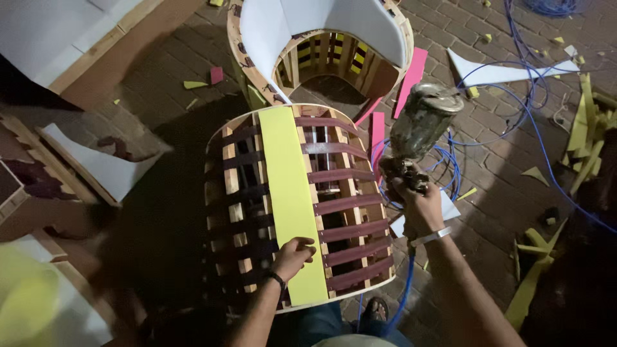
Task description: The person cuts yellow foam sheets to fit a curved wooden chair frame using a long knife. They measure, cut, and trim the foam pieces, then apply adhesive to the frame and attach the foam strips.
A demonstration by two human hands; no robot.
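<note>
Left hand, fingers curled, pressing down on the lower part of a long yellow foam strip; black band at that wrist. Strip laid lengthwise over the curved wooden chair frame, running away from the left hand toward the frame's far rim. Just right of the left hand, dark maroon webbing straps crossing the frame's slats in rows.

Right hand closed around the grip of a spray gun, held up just right of the frame, well clear of the strip; metal cup of the gun above the knuckles, tilted. White band on the right wrist. Blue hose dropping from below the right hand toward the ground, more blue loops beyond it on the brick paving.

Beyond both hands, a 2nd curved frame partly lined with white foam sheet. Pink foam strips between that frame and the spray gun. Yellow offcuts far right of the right hand. Below the hands, a sandalled foot.
</note>
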